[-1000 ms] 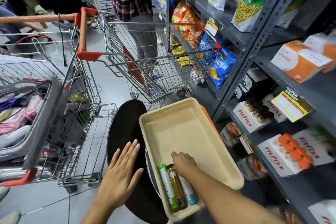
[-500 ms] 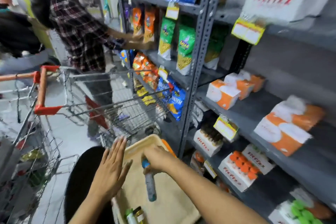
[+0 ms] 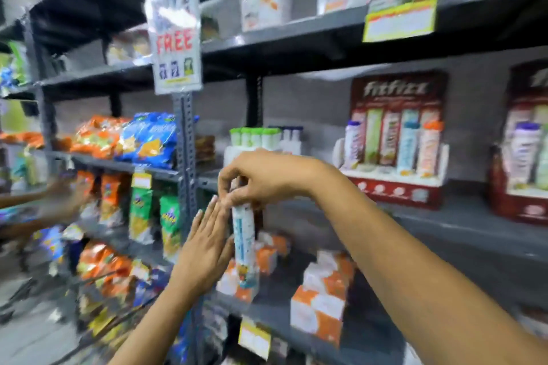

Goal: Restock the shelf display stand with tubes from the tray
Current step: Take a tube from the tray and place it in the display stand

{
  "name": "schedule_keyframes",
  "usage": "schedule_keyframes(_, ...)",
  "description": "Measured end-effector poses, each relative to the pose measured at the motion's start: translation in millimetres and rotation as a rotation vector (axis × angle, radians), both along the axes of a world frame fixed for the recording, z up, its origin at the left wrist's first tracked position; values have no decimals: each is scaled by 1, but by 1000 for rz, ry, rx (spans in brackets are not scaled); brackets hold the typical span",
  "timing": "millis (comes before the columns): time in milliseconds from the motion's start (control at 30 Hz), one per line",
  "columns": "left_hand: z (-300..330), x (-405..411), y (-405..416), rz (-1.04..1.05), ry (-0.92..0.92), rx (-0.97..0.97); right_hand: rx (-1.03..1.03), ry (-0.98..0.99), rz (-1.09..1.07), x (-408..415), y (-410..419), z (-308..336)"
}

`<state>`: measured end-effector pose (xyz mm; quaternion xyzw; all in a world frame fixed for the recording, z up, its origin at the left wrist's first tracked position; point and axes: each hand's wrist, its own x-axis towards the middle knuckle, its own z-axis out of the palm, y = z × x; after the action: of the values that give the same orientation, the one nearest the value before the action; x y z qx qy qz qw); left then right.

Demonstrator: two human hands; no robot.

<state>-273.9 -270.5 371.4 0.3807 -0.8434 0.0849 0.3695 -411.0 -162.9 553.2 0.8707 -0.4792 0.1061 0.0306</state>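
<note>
My right hand [image 3: 261, 178] grips the top end of a white and light-blue tube [image 3: 244, 243], which hangs upright in front of the shelves. My left hand [image 3: 204, 249] is flat with fingers straight, its side touching the tube's left flank. A red Fitfizz display stand [image 3: 397, 187] holding several upright tubes sits on the grey shelf to the right, at about the same height as my right hand. A second red stand [image 3: 522, 181] shows at the right edge. The tray is out of view.
A white box of green-capped tubes [image 3: 255, 136] stands behind my right hand. Orange and white cartons [image 3: 320, 299] fill the shelf below. Snack bags [image 3: 142, 139] crowd the left bay past a grey upright [image 3: 185, 163]. Another person's hand [image 3: 63, 192] reaches in at left.
My right hand lifted a blue-capped tube out of the tray and up to shelf height. The left hand rose with it to the tube's side. The view swung up from tray to shelves.
</note>
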Motion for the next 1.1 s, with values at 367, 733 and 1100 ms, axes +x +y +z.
schedule_keyframes(367,74,-236,28,-446,34,-207,-45,-21,-606,-173,84,129)
schedule_keyframes(733,52,-368,80,-613,30,-148,62,-266,-1072,-301,149,151)
schedule_keyframes(1100,54,-412,86,-441,-342,166,-221,-99,-1319,-406,155,128)
